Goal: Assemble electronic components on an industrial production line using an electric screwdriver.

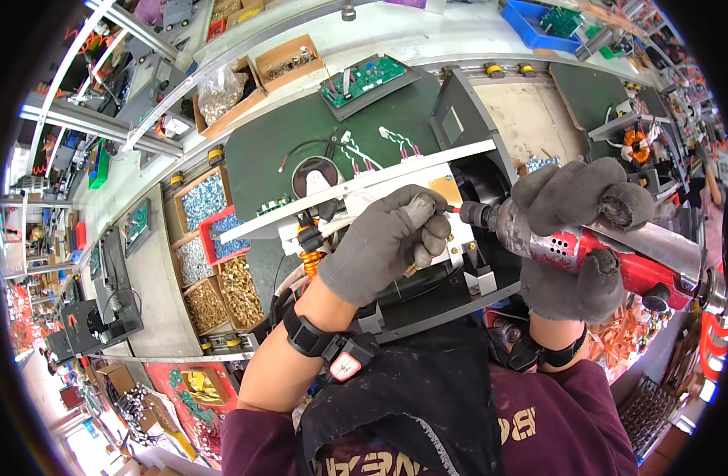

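Observation:
My right hand, in a grey glove, wraps around a red and silver air screwdriver. The tool lies nearly level, its black chuck and short bit toward the left. At the bit's tip, the gloved fingers of my left hand are pinched together; whatever they hold is hidden or too small to name. Both hands are over an open dark grey metal chassis with a light rail across it. White wires, an orange-wound coil and a round black-and-white part are left of my left hand.
Bins of brass screws and silver screws stand at the left, beside a red tray. Beyond the chassis a green circuit board rests on a dark plate. Cardboard boxes stand farther back. A red coiled hose hangs at right.

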The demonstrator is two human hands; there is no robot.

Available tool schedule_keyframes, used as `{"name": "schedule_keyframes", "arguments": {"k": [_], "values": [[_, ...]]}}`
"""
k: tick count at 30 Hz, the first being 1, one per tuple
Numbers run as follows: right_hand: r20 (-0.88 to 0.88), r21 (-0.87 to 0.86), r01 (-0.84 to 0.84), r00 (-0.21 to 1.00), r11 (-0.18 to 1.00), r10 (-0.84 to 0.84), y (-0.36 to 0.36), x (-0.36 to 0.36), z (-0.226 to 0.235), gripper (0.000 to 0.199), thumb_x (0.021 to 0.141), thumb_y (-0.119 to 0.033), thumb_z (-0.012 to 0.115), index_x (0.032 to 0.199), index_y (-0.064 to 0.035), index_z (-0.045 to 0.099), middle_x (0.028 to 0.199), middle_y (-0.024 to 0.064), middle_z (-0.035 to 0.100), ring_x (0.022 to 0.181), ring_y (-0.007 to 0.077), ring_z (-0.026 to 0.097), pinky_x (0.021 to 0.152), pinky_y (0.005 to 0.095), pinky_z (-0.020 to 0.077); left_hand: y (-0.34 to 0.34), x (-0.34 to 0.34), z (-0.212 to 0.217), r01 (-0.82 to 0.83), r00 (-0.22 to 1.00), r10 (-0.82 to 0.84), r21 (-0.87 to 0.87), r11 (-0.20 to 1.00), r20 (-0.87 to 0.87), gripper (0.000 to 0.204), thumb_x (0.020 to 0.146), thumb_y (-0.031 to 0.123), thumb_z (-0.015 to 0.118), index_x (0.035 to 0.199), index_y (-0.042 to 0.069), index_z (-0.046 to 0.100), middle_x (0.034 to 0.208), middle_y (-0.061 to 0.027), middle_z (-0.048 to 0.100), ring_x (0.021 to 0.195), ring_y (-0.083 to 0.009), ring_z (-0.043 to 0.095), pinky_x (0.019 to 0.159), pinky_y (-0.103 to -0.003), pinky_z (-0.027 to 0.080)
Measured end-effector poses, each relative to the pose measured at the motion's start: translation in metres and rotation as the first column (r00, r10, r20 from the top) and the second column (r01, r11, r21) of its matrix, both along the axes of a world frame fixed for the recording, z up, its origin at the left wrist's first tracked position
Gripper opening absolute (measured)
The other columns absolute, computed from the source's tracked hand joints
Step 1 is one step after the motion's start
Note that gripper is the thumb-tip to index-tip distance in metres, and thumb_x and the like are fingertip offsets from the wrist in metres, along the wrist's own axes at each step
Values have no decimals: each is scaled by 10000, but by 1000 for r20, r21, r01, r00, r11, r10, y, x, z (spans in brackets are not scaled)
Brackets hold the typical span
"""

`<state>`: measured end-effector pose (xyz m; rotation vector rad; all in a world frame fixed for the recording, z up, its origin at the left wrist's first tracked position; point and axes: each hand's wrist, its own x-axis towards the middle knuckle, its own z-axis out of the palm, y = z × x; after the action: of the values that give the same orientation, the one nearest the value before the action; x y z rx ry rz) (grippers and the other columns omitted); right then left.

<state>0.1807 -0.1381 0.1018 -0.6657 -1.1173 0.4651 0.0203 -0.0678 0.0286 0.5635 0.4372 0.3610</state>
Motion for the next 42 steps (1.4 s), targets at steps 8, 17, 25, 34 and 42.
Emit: {"name": "schedule_keyframes", "arguments": {"k": [8,17,25,34,42], "values": [[-67,28,-61,996,998,63,-1,4,0,314,799,-306,627,1050,-149,523,747,17,411,573,128,403,510,296,367,-4,4,-12,-67,969,118,-228,971,218,208,947,151,484,1102,24,541,889,-85,600,780,-139,587,647,-246,506],[-8,-19,-88,996,996,88,-2,-2,3,316,799,-297,635,1034,-146,489,776,37,421,610,155,437,535,319,415,-5,10,-4,-104,984,137,-249,963,116,220,947,192,496,1069,11,524,881,-64,560,741,-123,534,584,-219,435],[7,-56,-83,996,995,84,6,-3,-7,356,794,-298,650,1044,-142,450,836,71,460,684,199,494,583,350,471,-3,6,-2,-108,994,108,-294,950,-13,226,951,238,497,1008,21,522,798,-38,540,656,-100,493,525,-204,401],[-169,-296,-239,966,925,196,8,5,-29,550,792,-377,693,1174,-86,425,1025,121,538,937,272,563,836,399,480,1,2,-14,-45,997,27,-255,966,-74,210,952,226,491,972,20,528,755,-38,541,622,-97,514,477,-197,400],[-110,-282,-103,991,954,74,22,15,-35,489,784,-324,699,1118,-67,449,942,142,550,828,271,587,783,425,504,-1,6,-13,-125,981,81,-253,959,-177,267,942,235,502,1087,12,526,822,-51,550,747,-124,519,608,-238,432]]}}
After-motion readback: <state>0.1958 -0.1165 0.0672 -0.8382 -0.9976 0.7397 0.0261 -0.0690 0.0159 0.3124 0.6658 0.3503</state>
